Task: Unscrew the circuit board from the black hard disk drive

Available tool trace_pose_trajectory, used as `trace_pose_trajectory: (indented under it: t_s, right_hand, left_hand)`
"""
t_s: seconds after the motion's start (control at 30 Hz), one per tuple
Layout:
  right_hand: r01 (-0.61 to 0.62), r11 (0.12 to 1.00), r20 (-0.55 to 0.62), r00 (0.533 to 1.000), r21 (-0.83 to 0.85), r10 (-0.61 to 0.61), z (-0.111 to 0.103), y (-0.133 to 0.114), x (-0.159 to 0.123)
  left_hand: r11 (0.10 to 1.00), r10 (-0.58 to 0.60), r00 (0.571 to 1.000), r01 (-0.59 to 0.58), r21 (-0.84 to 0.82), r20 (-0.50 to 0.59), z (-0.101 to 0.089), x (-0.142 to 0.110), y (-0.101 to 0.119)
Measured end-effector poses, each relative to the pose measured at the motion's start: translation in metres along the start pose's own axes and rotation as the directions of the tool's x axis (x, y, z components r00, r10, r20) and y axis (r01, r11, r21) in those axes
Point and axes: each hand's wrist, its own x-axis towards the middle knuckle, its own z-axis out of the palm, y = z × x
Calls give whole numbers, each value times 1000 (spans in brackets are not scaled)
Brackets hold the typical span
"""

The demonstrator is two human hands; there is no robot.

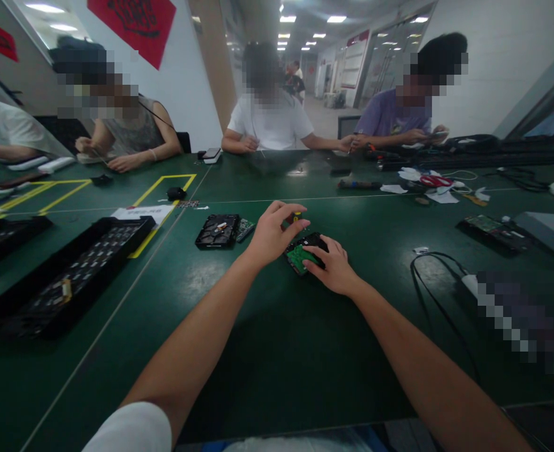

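Note:
Near the middle of the table lies a black hard drive (321, 238), its green circuit board (299, 257) facing up. My right hand (336, 267) grips the drive from the right, thumb and fingers over the board and edge. Just above its far left edge is my left hand (277, 232), thumb and forefinger curved around a small yellow piece (297, 216); most of that piece is hidden, so its kind is unclear. To the left sits another black drive casing (217, 231) with small parts on top, and a loose circuit board (245, 230) beside it.
A long black tray (70, 276) stands at the left. On the right are an opened device with a circuit board (491, 231), a grey box (548, 232) and a black cable (416, 270). Several people sit across the table, with papers (439, 191) near the far right.

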Motion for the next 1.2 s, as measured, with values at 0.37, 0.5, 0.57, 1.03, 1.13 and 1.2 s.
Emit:
trace_pose_trajectory:
  t_s: [0.37,0.5,0.57,1.03,1.13,1.2]
  right_hand:
    - [-9,1000,-14,1000,-16,8,1,-1,0]
    - [-8,1000,-10,1000,-11,8,-3,-4,-1]
    - [-6,1000,-15,1000,-10,6,-3,-4,-1]
    - [4,1000,-21,1000,-6,-4,4,3,0]
    - [10,1000,-24,1000,-4,-10,5,4,0]
    - [9,1000,-31,999,-5,-9,5,4,1]
  left_hand:
    - [916,-64,972,147,-373,226,0,-1,-6]
    - [927,-64,981,127,-354,185,0,0,-3]
    - [953,-71,991,101,-284,112,1,1,-3]
    - [898,-75,983,140,-416,169,4,1,-8]
    - [891,-92,984,150,-428,152,7,1,-8]
    - [911,-99,989,133,-391,107,7,1,-6]
